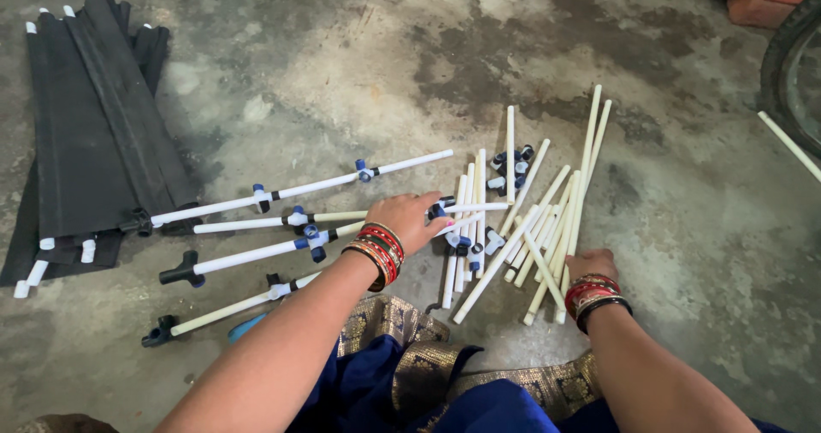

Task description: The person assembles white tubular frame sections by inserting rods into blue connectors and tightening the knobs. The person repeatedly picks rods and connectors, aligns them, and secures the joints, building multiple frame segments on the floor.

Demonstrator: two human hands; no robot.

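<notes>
Nearest, the right hand (590, 265) rests fingers-down on the loose rods (547, 228), lower right of centre; I cannot tell whether it grips. The left hand (409, 219) is closed around a rod at centre. Left of it lie four joined rods (282, 219) with connectors fitted: I judge the work partly done, some twenty loose. Upper left, one black fabric bundle (85, 142).
</notes>
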